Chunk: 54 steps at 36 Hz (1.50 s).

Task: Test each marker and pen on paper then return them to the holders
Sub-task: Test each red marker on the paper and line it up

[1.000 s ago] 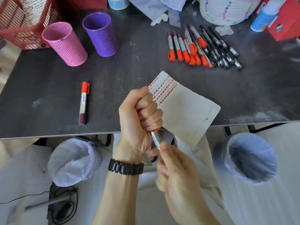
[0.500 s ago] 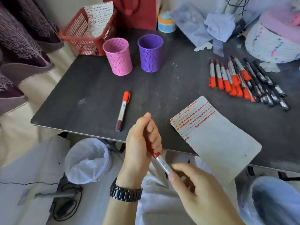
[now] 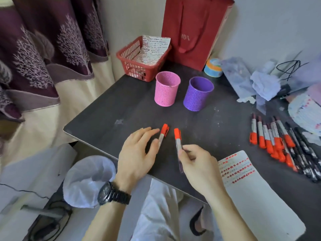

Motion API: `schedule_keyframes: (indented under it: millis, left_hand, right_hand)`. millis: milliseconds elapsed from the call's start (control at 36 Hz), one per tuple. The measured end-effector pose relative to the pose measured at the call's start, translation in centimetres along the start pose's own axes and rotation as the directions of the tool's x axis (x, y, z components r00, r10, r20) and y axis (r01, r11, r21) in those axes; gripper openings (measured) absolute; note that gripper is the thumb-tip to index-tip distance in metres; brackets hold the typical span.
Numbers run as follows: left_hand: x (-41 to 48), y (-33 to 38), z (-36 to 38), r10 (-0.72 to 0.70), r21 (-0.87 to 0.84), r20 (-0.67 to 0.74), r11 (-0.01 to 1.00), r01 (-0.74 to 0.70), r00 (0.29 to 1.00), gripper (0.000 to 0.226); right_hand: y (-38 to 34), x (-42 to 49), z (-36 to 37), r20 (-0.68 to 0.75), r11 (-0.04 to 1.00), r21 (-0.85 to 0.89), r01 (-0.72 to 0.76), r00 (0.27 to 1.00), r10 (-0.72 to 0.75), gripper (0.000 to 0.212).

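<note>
Near the desk's (image 3: 104,115) front edge, the left hand (image 3: 137,153) lies spread, fingertips touching a red-capped marker (image 3: 163,134) lying there. Just beside it, the right hand (image 3: 198,164) pinches a second capped marker (image 3: 177,139). The paper (image 3: 257,192) overhangs the front edge, right.

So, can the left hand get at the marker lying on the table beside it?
Probably yes. The left hand is open, its fingers already beside the lying marker, with nothing between. The right hand holds another marker apart from it.
</note>
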State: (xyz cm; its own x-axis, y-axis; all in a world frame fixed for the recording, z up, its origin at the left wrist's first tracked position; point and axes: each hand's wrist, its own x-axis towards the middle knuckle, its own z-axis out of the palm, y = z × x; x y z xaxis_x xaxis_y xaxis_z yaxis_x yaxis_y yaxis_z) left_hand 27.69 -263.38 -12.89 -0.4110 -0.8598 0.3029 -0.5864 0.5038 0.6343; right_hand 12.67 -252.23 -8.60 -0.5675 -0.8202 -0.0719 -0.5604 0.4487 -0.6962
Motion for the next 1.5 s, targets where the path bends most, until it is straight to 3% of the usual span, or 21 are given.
schedule_keyframes:
  millis: [278,750,972,1083,1194,1361,1500]
  left_hand:
    - [-0.5,0.0,0.7,-0.009,0.125,0.014,0.992,0.008,1.0,0.047]
    - [-0.3,-0.4,1.0,0.012,0.169,0.017,0.985,-0.014,1.0,0.043]
    - [-0.2,0.3,0.0,-0.036,0.134,0.124,0.991,0.019,0.992,0.044]
    - [-0.2,0.6,-0.3,-0.059,0.11,0.146,0.993,0.043,0.988,0.047]
    - [-0.2,0.6,-0.3,-0.064,0.089,0.147,0.995,0.051,0.987,0.047]
    - [-0.1,1.0,-0.3,-0.092,0.029,0.149,0.996,0.088,0.985,0.043]
    - [0.7,3.9,0.4,0.023,0.026,0.123,0.999,-0.026,0.992,0.036]
  right_hand:
    - [-2.2,1.5,4.2,-0.009,0.997,-0.067,-0.039,0.999,0.038,0.018]
    - [-1.7,1.1,4.6,-0.062,0.995,0.057,-0.085,0.994,0.088,0.024]
    - [-1.1,0.4,4.1,-0.011,0.982,0.169,-0.087,0.996,0.09,0.024]
    - [-0.2,-1.4,2.3,0.017,0.979,0.204,-0.017,1.0,0.013,0.021]
    - [2.2,-4.1,-1.1,-0.051,0.959,0.272,0.086,0.996,-0.075,0.012]
    - [9.0,-6.5,-8.4,-0.211,0.978,-0.123,0.169,0.958,-0.192,0.021]
    - [14.2,-7.1,-10.8,-0.159,0.926,-0.375,0.042,0.981,-0.11,0.048]
